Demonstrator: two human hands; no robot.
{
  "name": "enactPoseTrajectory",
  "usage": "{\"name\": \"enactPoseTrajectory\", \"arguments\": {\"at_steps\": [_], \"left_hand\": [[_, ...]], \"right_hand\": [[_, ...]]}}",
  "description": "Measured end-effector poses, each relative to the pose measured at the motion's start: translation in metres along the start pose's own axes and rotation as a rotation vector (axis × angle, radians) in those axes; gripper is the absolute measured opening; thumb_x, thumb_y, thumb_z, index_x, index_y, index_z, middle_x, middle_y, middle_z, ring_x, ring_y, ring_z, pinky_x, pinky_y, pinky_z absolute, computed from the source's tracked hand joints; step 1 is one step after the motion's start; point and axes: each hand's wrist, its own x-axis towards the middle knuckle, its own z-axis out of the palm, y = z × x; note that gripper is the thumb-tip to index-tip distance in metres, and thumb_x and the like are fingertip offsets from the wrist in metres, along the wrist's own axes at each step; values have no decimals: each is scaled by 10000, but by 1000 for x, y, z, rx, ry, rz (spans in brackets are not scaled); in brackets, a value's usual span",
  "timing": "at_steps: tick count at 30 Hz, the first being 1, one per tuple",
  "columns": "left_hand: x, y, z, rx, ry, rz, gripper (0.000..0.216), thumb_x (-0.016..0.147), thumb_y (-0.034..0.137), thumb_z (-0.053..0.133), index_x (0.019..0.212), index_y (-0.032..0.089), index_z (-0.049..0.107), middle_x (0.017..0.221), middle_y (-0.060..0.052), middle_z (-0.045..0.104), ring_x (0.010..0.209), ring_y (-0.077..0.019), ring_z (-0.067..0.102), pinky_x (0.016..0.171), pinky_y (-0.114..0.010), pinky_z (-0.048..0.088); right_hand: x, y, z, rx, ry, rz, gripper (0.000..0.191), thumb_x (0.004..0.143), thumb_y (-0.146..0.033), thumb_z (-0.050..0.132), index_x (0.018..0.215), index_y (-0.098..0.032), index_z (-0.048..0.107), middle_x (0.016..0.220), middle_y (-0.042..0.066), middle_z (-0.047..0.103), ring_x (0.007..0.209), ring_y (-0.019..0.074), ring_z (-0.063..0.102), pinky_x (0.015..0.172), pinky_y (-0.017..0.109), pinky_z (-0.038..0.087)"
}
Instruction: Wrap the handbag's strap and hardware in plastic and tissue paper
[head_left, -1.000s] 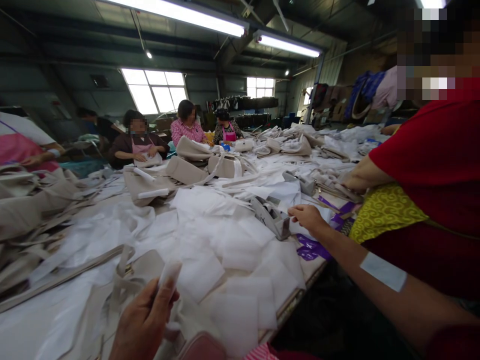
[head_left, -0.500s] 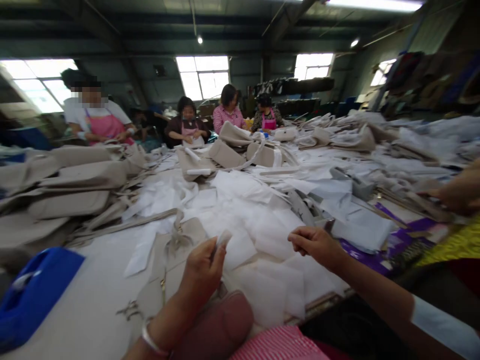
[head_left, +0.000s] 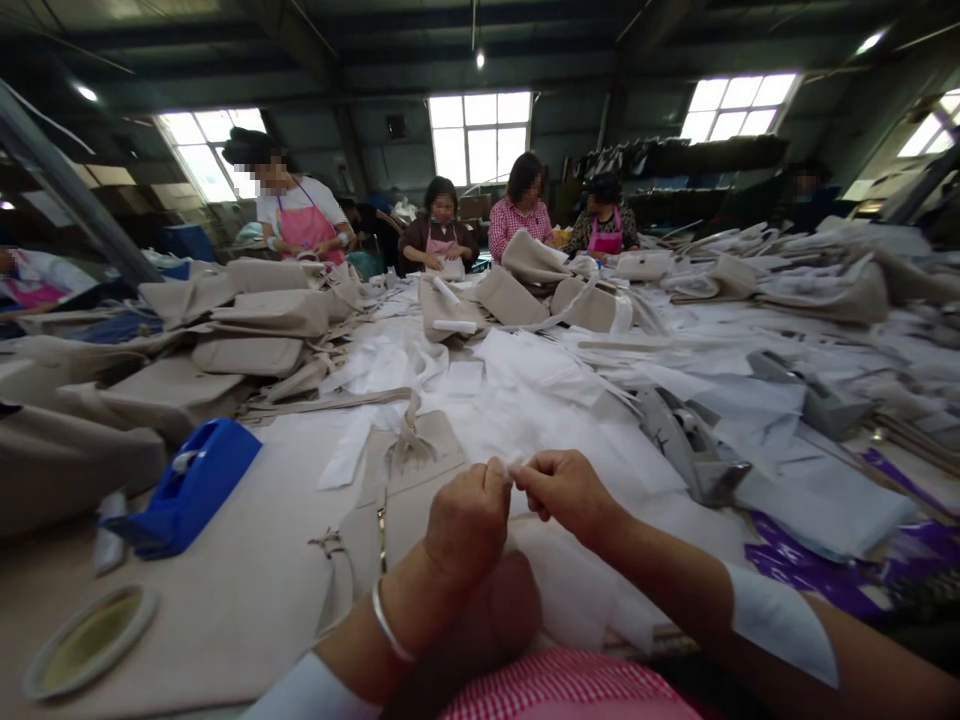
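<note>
Beige tabletop (head_left: pixel 247 590) spreads from dispenser (head_left: pixel 201 488) to bag (head_left: pixel 420 490) edge near left hand (head_left: pixel 469 525)

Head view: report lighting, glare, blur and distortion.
Head view: the middle window is blown-out white, the ceiling dim; in the same head view, the left hand and right hand look slightly soft, fine detail between them unreadable; the head view's edges seem wide-angle stretched.

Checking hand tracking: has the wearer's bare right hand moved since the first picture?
Yes. Judged against the grey wedge-shaped tape dispenser, the right hand moved left, toward the left hand.
</note>
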Motion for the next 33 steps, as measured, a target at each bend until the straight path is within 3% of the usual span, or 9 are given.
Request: {"name": "enactPoseTrajectory", "arguments": {"at_steps": [5, 8, 12, 15, 18, 23, 26, 30, 33], "left_hand": [[-4, -3, 3, 64, 22, 79, 485, 945, 111, 491, 1415, 66, 379, 701, -6, 609, 568, -182, 599, 516, -286, 436], [-6, -6, 6, 62, -39, 58, 437, 937, 121, 499, 1365, 64, 436, 761, -46, 645, 617, -204, 634, 527, -296, 453], [-5, -7, 14, -12, -163, -149, 244, 978, 210, 453, 1127, 70, 585, 779, -97, 671, 648, -229, 656, 574, -322, 481], [-1, -9, 13, -186, -260, -291, 232, 990, 223, 405, 914, 129, 602, 765, -98, 661, 700, -229, 652, 640, -328, 488], [5, -14, 6, -442, -276, -377, 232, 981, 226, 404, 844, 155, 576, 765, -77, 645, 721, -204, 619, 675, -315, 476], [9, -28, -11, -1109, -445, -487, 265, 992, 370, 438, 933, 147, 569, 743, -20, 590, 598, -123, 556, 562, -242, 446], [12, -34, -21, -1431, -430, -500, 305, 987, 426, 465, 1021, 136, 553, 797, -22, 574, 625, -111, 562, 578, -237, 458], [16, -35, -25, -1553, -370, -524, 340, 980, 435, 508, 1112, 125, 552, 783, -20, 579, 659, -109, 560, 625, -235, 451], [16, -34, -20, -1591, -339, -612, 348, 964, 447, 538, 1080, 121, 575, 790, -21, 583, 641, -101, 553, 613, -229, 454]], "right_hand": [[0, 4, 2, -25, 13, -25, 309, 791, -393, 638, 576, -173, 611, 469, -7, 577, 390, 112, 494, 394, 210, 369], [-2, 5, 1, -105, -5, -133, 324, 835, -400, 615, 607, -174, 652, 545, 1, 634, 446, 120, 535, 449, 223, 400], [-7, 4, 1, -241, -10, -387, 241, 887, -301, 562, 739, -197, 721, 663, -16, 687, 603, 133, 622, 592, 233, 447], [-6, 4, 5, -243, 4, -427, 230, 887, -286, 541, 762, -198, 713, 679, -13, 689, 644, 145, 642, 636, 248, 456], [1, 7, 10, -178, 44, -300, 199, 849, -342, 588, 880, -174, 689, 659, 1, 692, 619, 164, 647, 610, 263, 460], [16, 19, 17, 5, 30, -168, 281, 778, -393, 641, 935, -170, 574, 659, 17, 697, 599, 166, 630, 576, 261, 444], [19, 23, 19, 109, 8, -86, 297, 741, -405, 673, 896, -175, 567, 583, -10, 640, 507, 135, 534, 501, 244, 383], [16, 14, 18, 316, -178, -86, 294, 762, -443, 657, 738, -157, 593, 522, -26, 538, 449, 87, 390, 443, 229, 261], [15, 7, 11, 366, -119, -164, 272, 741, -394, 665, 820, -134, 646, 583, -20, 561, 492, 86, 418, 468, 220, 286]]}}
